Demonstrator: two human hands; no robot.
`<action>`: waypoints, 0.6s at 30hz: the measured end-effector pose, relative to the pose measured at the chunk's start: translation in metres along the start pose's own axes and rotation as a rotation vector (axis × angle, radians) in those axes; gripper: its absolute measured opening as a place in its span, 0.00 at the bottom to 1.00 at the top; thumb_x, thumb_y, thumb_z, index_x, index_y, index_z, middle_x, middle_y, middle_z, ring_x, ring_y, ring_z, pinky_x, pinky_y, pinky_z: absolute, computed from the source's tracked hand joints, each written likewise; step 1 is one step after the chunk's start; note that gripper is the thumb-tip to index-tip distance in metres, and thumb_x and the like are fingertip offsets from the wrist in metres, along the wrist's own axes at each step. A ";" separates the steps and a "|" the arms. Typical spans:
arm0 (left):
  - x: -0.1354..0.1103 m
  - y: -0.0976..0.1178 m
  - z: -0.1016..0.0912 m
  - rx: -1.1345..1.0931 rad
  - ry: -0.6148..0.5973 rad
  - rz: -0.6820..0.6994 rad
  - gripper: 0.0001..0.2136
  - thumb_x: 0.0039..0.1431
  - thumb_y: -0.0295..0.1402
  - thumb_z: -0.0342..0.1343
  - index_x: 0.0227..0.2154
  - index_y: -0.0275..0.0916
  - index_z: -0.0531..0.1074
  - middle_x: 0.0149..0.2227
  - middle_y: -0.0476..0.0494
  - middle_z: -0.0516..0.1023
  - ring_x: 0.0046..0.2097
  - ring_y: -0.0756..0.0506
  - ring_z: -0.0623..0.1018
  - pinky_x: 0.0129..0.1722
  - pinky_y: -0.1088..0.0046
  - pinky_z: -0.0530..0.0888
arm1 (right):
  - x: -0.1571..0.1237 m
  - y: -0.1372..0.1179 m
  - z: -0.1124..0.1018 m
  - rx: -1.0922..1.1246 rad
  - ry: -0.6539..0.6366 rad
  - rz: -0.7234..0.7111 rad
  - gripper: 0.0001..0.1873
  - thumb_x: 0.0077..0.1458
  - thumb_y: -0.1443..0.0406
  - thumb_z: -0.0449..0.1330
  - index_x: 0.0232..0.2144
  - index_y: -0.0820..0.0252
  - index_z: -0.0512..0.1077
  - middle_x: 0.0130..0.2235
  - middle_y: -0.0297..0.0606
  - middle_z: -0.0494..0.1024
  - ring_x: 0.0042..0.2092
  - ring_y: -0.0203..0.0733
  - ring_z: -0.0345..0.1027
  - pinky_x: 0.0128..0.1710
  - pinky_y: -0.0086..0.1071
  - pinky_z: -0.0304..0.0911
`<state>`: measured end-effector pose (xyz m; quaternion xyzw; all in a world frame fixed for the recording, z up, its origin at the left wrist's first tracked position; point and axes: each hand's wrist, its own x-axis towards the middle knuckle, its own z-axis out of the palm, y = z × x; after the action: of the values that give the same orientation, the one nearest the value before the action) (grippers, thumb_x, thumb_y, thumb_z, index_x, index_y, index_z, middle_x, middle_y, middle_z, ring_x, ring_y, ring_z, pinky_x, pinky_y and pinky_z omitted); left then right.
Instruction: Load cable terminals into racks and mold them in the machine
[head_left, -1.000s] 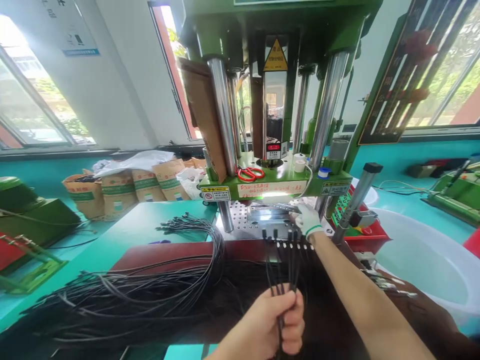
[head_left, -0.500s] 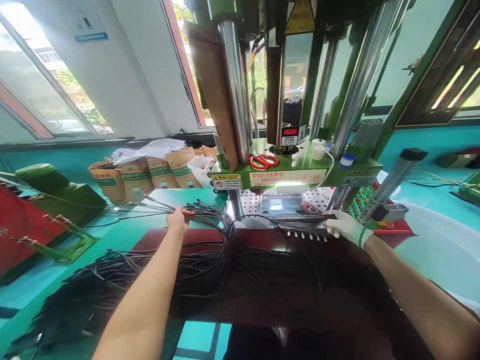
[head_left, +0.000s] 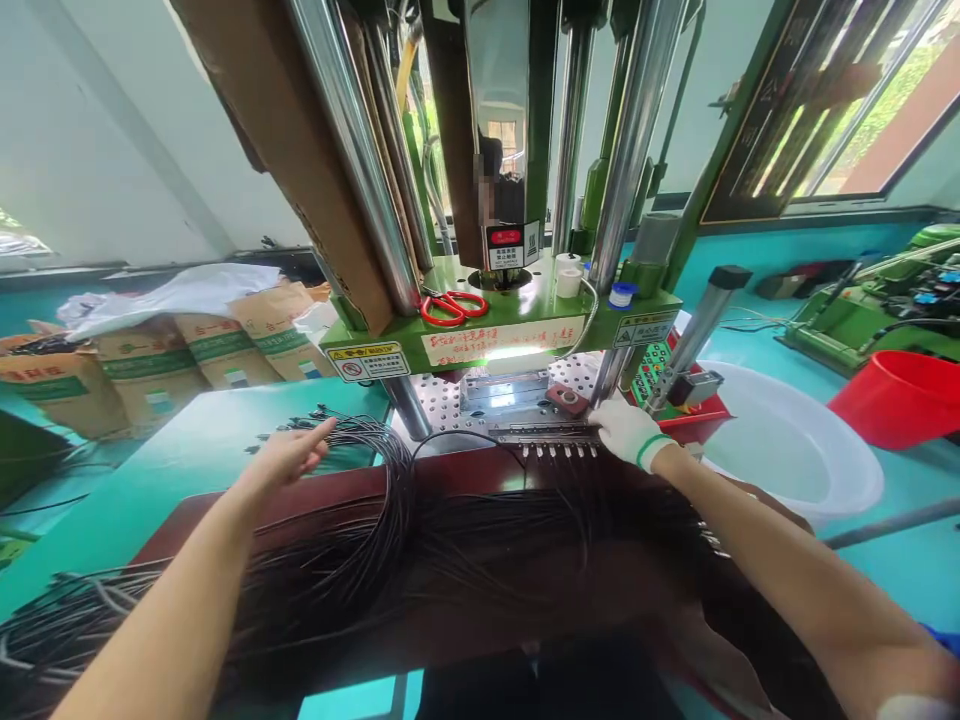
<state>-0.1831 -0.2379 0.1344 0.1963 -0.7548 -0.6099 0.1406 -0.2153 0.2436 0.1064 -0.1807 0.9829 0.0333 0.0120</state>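
My bare left hand is beside a thick bundle of black cables on the left. Its index finger is stretched out, the others are partly curled, and no cable shows in it. The cable ends lie just past the fingertip. My right hand, in a white glove, is closed at the right end of a long metal mould bar at the front of the press. Several silvery connectors stick out along the near edge of that bar, with dark cables trailing below them. The glove hides its fingertips.
A green press stands over the perforated metal bed, with red scissors on its ledge. At the right are a white tub and a red bucket. Paper sacks line the left wall.
The view has turned right and moved nearer the press. My left hand has come off the cables, its index finger now extended. The gloved right hand stays at the bar's end.
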 end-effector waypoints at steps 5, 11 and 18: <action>-0.076 0.055 0.067 0.389 -0.271 0.658 0.09 0.46 0.35 0.58 0.33 0.41 0.74 0.35 0.45 0.76 0.40 0.41 0.72 0.43 0.67 0.64 | -0.017 -0.011 0.004 -0.085 -0.072 -0.082 0.21 0.49 0.72 0.50 0.47 0.63 0.66 0.43 0.47 0.70 0.45 0.50 0.62 0.45 0.42 0.54; -0.160 0.048 0.132 0.439 -0.712 0.676 0.05 0.50 0.36 0.55 0.26 0.42 0.73 0.28 0.42 0.73 0.38 0.40 0.70 0.51 0.57 0.54 | -0.002 -0.013 -0.002 -0.099 -0.129 -0.073 0.20 0.47 0.71 0.51 0.45 0.59 0.68 0.43 0.46 0.71 0.45 0.51 0.64 0.43 0.42 0.56; -0.195 -0.012 0.135 0.336 -0.834 0.389 0.07 0.47 0.40 0.57 0.24 0.43 0.69 0.25 0.45 0.69 0.33 0.42 0.69 0.42 0.65 0.62 | 0.024 -0.012 -0.030 -0.016 -0.202 -0.004 0.16 0.42 0.69 0.55 0.36 0.57 0.73 0.39 0.43 0.75 0.39 0.50 0.68 0.36 0.37 0.59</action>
<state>-0.0707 -0.0323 0.0984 -0.1894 -0.8575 -0.4687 -0.0958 -0.2334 0.2215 0.1352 -0.1787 0.9760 0.0590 0.1097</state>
